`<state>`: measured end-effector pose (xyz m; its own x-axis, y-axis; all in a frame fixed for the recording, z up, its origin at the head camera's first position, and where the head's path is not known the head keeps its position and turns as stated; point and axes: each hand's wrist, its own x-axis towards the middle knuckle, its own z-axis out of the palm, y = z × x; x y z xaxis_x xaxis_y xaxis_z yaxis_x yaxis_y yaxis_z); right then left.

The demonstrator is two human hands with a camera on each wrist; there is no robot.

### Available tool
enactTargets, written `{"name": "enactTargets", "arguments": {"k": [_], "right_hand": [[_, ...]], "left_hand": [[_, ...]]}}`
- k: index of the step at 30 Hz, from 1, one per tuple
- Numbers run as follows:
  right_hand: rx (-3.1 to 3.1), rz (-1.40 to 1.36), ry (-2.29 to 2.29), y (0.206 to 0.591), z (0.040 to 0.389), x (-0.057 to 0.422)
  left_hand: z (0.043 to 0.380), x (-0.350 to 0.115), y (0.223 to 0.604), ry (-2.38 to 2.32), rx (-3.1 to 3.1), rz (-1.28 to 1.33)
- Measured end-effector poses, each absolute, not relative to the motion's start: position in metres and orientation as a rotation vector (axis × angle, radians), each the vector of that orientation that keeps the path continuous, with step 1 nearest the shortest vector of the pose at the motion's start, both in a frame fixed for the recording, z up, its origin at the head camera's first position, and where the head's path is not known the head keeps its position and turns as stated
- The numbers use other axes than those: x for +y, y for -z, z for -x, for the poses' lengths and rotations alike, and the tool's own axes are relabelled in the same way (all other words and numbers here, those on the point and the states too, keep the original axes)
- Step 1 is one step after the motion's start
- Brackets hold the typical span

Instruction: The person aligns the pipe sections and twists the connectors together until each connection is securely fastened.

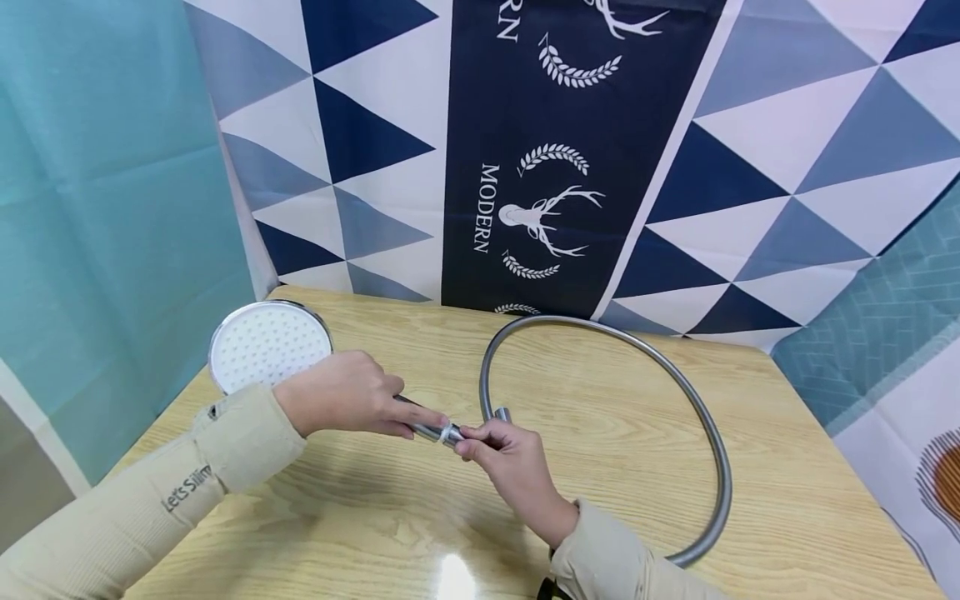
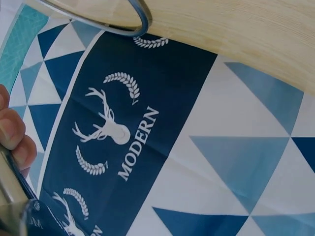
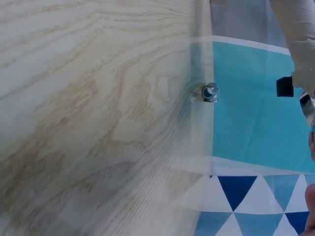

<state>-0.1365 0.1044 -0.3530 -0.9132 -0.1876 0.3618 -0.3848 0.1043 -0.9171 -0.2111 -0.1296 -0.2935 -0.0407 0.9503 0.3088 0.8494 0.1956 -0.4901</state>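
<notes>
A round shower head (image 1: 270, 346) with a white nozzle face and chrome rim is at the table's left side. My left hand (image 1: 356, 396) grips its chrome handle (image 1: 423, 427), the index finger stretched along it. The thumb and fingers of my right hand (image 1: 517, 462) pinch the chrome end fitting (image 1: 453, 436) of a shower hose, lined up with the handle's tip. A pale band shows at the joint. The grey shower hose (image 1: 705, 408) loops over the table, partly hidden by my right hand and sleeve. In the left wrist view, fingers (image 2: 15, 132) curl beside the chrome handle (image 2: 9, 182).
Another chrome fitting (image 1: 502, 414) shows just behind my right fingers. In the right wrist view, a small hollow chrome piece (image 3: 210, 92) stands near the table's edge. The wooden table (image 1: 795, 467) backs onto a patterned curtain (image 1: 397, 150), with teal cloth (image 1: 112, 167) at the left.
</notes>
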Motion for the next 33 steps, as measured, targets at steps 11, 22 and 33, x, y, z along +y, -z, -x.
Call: {"name": "enactTargets", "arguments": {"k": [11,22,33], "right_hand": [[-2.284,-0.733,-1.686,0.357,0.1363,0.1069],[-2.354,-0.633,-1.692,0.3576,0.1363,0.1077],[-2.416,-0.605,-1.691,0.3572,0.1377,0.1075]], "left_hand": [[0.2108,-0.1287,0.2963,-0.234,-1.922,1.687],[0.2106,-0.1294,0.2959,-0.235,-1.928,1.701],[0.2099,-0.1307,0.2969,-0.255,-1.925,1.698]]}}
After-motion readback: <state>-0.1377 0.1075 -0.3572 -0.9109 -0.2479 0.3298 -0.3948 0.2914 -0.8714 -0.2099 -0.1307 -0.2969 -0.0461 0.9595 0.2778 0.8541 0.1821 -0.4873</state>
